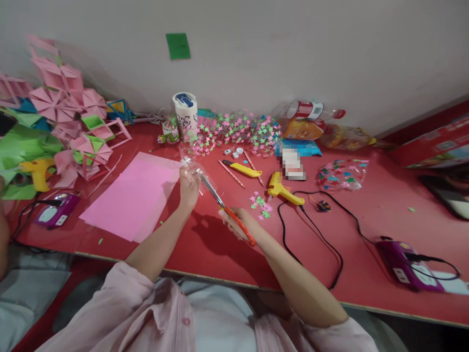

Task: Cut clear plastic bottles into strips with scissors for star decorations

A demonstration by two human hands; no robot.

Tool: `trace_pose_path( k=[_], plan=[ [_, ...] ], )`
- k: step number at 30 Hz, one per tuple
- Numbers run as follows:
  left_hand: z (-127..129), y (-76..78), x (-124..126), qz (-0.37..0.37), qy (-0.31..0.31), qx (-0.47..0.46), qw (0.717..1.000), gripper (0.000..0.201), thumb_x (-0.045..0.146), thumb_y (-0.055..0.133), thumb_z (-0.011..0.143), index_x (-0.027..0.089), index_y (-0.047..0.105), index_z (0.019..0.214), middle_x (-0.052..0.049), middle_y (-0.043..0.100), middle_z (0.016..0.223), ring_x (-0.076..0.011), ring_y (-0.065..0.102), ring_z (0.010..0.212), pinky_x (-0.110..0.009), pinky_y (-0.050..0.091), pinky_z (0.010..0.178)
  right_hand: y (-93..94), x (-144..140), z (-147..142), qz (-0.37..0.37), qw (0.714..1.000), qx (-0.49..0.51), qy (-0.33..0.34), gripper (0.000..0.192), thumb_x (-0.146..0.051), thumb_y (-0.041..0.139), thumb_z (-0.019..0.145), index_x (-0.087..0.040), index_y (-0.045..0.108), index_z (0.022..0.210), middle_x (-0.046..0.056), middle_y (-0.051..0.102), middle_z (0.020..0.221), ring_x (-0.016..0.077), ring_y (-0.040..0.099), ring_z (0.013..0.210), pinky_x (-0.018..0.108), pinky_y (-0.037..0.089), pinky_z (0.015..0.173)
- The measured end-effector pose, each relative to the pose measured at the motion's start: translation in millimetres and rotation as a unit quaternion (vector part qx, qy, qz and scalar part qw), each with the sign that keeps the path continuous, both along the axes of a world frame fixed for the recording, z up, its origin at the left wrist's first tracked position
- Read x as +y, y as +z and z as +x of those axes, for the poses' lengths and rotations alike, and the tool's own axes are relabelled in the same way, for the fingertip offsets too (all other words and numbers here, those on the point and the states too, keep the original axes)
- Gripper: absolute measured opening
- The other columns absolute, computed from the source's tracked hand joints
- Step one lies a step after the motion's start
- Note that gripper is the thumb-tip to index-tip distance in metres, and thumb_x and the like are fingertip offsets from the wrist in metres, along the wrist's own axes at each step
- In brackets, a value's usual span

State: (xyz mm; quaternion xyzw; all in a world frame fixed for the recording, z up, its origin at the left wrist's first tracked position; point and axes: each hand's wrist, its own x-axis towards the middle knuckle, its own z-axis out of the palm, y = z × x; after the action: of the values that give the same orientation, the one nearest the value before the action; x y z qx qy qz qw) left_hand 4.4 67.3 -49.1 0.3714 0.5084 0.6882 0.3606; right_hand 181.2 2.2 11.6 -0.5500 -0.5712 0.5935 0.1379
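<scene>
On the red worktop (366, 215), a pink paper sheet (134, 198) lies at nine o'clock. A yellow glue gun (282, 191) sits near centre, its black cord (315, 234) trailing toward five o'clock to a purple box (406, 266), perhaps a power strip. Folded pink paper shapes (66, 112) pile at ten o'clock; star garlands (238, 129) at twelve.

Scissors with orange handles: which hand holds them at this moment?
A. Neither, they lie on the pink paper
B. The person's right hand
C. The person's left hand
B. The right hand grips the scissors by the handles, blades pointing at the clear plastic piece held up by the left hand.
</scene>
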Motion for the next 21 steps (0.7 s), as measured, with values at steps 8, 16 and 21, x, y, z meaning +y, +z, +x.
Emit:
trace_pose_path(
  k=[8, 16, 21],
  plan=[
    [0.3, 3.6, -0.6, -0.005, -0.002, -0.011, 1.0, 0.042, 0.037, 0.066, 0.08, 0.025, 0.046, 0.115, -0.004, 0.063, 0.097, -0.0197, 0.064, 0.094, -0.036, 0.051, 0.086, 7.3, 0.4, 2.4, 0.003, 1.0, -0.001, 0.003, 0.051, -0.069, 0.057, 0.073, -0.02, 0.045, 0.063, -0.01, 0.036, 0.039, 0.0052, 0.033, 0.028, 0.019, 0.029, 0.031],
    [3.3, 8.9, -5.6, 0.016, -0.028, 0.053, 0.998, 0.035, 0.036, 0.067, 0.077, 0.024, 0.049, 0.105, -0.003, 0.062, 0.094, -0.0176, 0.063, 0.088, -0.036, 0.048, 0.09, 10.2, -0.3, 4.2, 0.021, 0.999, 0.019, 0.03, 0.052, -0.071, 0.049, 0.078, -0.02, 0.045, 0.068, -0.009, 0.038, 0.042, 0.005, 0.037, 0.032, 0.019, 0.033, 0.035],
    [3.5, 7.0, -5.5, 0.014, -0.036, 0.029, 0.999, 0.038, 0.039, 0.069, 0.076, 0.024, 0.05, 0.106, -0.003, 0.062, 0.095, -0.0196, 0.063, 0.092, -0.037, 0.049, 0.088, 5.7, 0.7, 2.8, 0.006, 1.0, 0.007, 0.009, 0.052, -0.071, 0.051, 0.076, -0.02, 0.044, 0.065, -0.01, 0.036, 0.041, 0.0051, 0.034, 0.029, 0.019, 0.029, 0.032]
  ],
)
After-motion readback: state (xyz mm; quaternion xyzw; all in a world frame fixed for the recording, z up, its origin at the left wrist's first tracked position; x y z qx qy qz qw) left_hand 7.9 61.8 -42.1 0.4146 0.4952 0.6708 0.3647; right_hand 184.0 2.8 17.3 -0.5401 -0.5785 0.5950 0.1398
